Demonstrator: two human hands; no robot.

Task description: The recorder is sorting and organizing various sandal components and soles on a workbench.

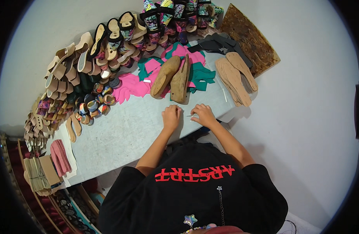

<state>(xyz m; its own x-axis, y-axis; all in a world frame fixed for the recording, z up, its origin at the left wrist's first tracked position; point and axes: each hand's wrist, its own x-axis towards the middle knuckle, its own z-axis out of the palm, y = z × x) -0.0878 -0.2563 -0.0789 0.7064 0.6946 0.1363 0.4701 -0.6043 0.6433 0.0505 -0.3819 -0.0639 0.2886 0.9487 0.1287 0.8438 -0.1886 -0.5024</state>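
At the table's near edge, my left hand (171,117) rests on the grey tabletop (121,134) with its fingers curled in; what they hold, if anything, is hidden. Beside it, my right hand (203,115) pinches a small, thin, pale pointed object (192,115), too small to name. Just beyond both hands lie two worn wooden shoe lasts (165,76) side by side, touching neither hand. Under and around the lasts spread cut pink pieces (131,86) and dark green pieces (203,74) of sheet material.
Stacked tan insoles (231,81) lie at the right, below black cut pieces (220,43) and a stained brown board (249,41). Wedge sandals (127,27) and beige sandal parts (62,66) crowd the far and left edges. Pink sole pieces (60,158) sit near left.
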